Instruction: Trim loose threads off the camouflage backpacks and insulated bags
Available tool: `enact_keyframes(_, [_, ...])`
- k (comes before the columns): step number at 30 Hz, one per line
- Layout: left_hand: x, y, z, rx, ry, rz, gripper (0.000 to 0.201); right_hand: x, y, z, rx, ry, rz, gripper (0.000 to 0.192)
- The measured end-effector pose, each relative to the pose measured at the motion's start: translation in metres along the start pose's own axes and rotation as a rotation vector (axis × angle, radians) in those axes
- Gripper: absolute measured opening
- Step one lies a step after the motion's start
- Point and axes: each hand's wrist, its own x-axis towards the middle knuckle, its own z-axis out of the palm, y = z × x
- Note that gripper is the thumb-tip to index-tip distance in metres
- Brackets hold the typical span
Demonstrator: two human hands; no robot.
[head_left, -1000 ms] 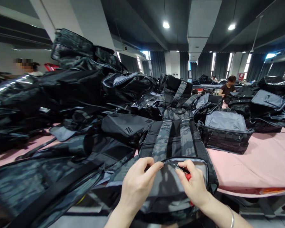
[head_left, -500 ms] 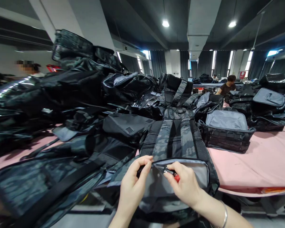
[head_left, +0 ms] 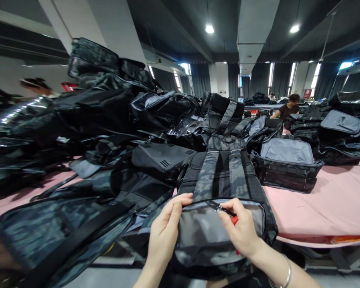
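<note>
A dark camouflage backpack (head_left: 225,176) lies back-side up at the near edge of the pink table (head_left: 324,208), its grey-lined opening (head_left: 207,228) facing me. My left hand (head_left: 165,232) pinches the left rim of that opening. My right hand (head_left: 241,230) grips a small red-handled tool (head_left: 228,213) whose dark metal tip touches the rim at the middle. A metal bangle sits on my right wrist.
Heaps of dark backpacks (head_left: 93,104) cover the table's left and middle. An open bag with grey lining (head_left: 285,164) stands to the right, more bags (head_left: 342,132) behind it. A person (head_left: 288,108) sits at a far table; another person's head (head_left: 36,86) shows at the left.
My right hand with the tool slid left along the rim, then back to the right. My left hand stayed pinching the rim's left part, shifting only slightly.
</note>
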Motion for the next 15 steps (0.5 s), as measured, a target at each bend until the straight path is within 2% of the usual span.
enact_keyframes(3, [0.001,0.000,-0.003,0.094,-0.051,0.139,0.030,-0.005,0.002,-0.016,0.049,0.023,0.090,0.019])
enact_keyframes(6, [0.002,0.003,-0.002,0.211,-0.011,0.229,0.021,-0.013,0.004,-0.034,0.032,0.061,0.160,0.025])
enact_keyframes(10, [0.007,0.005,0.004,0.259,0.041,0.057,0.028,-0.022,0.013,-0.058,-0.072,0.227,0.307,0.038])
enact_keyframes(13, [0.015,0.003,0.010,0.241,0.032,-0.093,0.033,-0.018,0.024,-0.073,-0.161,0.254,0.359,0.021])
enact_keyframes(15, [0.021,0.001,0.012,0.195,0.002,-0.186,0.037,-0.011,0.032,-0.080,-0.095,0.221,0.381,0.020])
